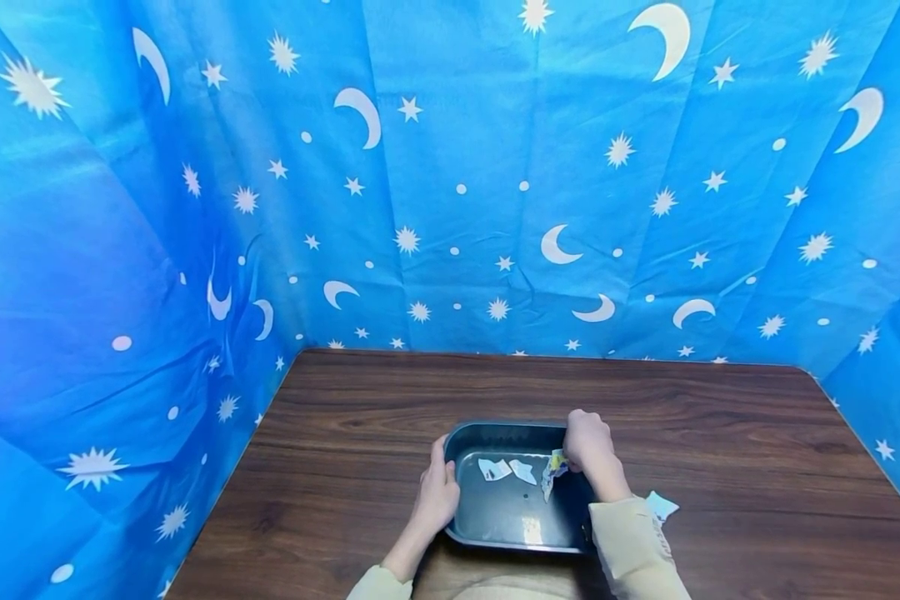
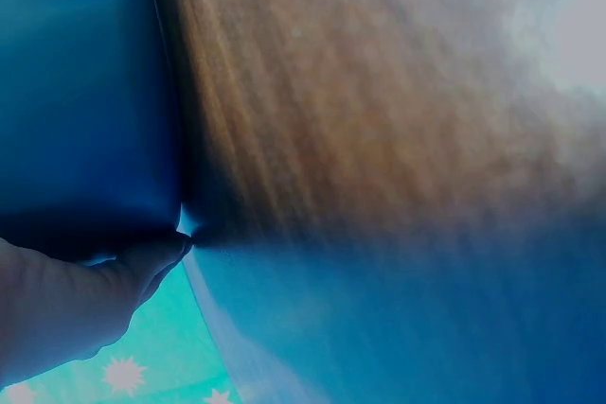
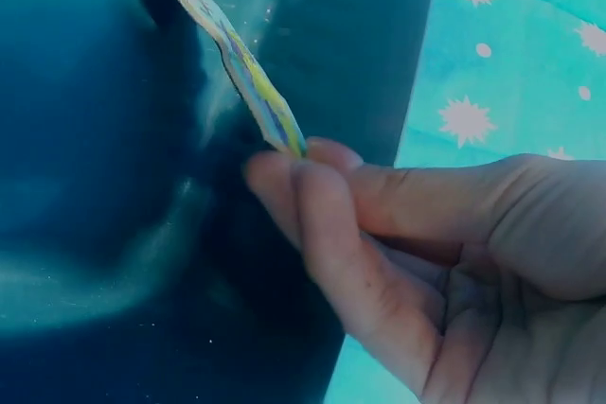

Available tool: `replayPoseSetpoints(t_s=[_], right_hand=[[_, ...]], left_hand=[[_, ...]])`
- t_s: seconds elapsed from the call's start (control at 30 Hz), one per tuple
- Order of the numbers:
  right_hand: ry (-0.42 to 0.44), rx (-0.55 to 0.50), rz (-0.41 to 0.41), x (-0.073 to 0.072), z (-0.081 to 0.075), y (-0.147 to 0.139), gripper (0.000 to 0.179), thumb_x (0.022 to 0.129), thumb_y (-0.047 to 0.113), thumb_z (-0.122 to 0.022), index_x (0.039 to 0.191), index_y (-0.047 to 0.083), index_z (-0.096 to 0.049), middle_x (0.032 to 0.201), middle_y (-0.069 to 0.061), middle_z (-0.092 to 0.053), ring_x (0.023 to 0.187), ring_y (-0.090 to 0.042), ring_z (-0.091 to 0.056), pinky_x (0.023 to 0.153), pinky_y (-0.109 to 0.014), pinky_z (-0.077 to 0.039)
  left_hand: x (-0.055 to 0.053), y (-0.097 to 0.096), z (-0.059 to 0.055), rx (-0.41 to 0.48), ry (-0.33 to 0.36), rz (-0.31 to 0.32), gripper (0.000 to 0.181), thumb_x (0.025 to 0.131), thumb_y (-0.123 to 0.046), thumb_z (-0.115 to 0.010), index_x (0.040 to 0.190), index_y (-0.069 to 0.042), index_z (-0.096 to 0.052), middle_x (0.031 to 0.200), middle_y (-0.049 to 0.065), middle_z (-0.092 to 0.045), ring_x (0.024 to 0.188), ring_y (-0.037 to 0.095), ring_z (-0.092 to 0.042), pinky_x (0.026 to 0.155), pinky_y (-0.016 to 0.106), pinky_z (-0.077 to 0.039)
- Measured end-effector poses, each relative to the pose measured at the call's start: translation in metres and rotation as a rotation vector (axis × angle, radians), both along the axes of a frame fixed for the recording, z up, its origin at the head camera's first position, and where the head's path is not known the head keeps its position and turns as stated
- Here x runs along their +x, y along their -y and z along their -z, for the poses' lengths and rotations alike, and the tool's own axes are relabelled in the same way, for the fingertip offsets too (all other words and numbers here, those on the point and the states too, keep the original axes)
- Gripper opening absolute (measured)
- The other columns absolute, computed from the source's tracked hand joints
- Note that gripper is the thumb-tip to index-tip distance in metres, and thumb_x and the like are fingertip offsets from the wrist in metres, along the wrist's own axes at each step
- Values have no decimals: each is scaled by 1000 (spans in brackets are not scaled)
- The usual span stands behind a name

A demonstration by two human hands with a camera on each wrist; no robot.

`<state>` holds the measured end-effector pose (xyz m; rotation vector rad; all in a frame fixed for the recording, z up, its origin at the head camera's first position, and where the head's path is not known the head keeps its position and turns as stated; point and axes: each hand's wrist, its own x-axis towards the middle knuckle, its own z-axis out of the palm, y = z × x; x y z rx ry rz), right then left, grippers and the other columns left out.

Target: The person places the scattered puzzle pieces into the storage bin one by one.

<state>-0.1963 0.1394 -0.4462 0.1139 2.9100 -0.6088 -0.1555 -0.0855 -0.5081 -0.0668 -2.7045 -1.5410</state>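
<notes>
Inside the tray (image 1: 487,515) lay two scraps (image 1: 493,470); toward its right, a third scrap (image 3: 237,56), pinched by the right hand (image 1: 589,443), fingertips (image 3: 327,205) visible only from the right wrist. Left hand (image 1: 438,492) gripped the tray's left side.

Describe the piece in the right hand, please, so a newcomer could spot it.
On the brown table sits a dark tray. Over its right half, the right hand pinches a ragged piece. Unlike the two paler pieces lying in the tray, it is held and shows yellow.
</notes>
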Motion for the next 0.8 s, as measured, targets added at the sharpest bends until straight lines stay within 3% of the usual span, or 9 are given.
replayPoseSetpoints(t_s=[0.07,0.3,0.43,0.63,0.8], right_hand=[[25,29,2,0,0,1,20,62,-17,-63,76,-3,-60,62,-11,-50,51,-21,-48,39,-21,-38],[21,38,33,1,2,0,16,76,-8,-60,91,-8,-63,75,-19,-57,62,-28,-55,44,-29,-46],[0,45,17,2,1,-1,15,74,-7,-61,89,-8,-63,77,-21,-59,62,-27,-56,49,-31,-47],[-23,-8,-12,9,-8,-6,7,71,-4,-69,73,-3,-63,54,-8,-55,45,-17,-54,47,-28,-45],[11,-114,-17,13,-14,-14,14,73,4,-73,67,5,-61,57,-2,-55,53,-17,-53,49,-30,-44]], left_hand=[[0,0,0,-6,-8,-2,38,96,2,-36,134,0,-34,129,28,-47,119,43,-43,96,57,-33],[0,-1,0,-4,1,-6,39,96,1,-36,134,-1,-33,129,28,-46,120,43,-42,96,58,-33],[1,-1,0,-3,0,-6,38,96,2,-36,134,-1,-34,129,27,-47,120,43,-42,96,58,-33],[1,-1,-1,5,6,-8,38,96,1,-36,134,-1,-33,129,27,-47,120,42,-42,96,57,-33],[0,-1,0,0,6,-5,38,96,1,-36,135,-1,-33,129,28,-47,120,42,-42,96,57,-34]])
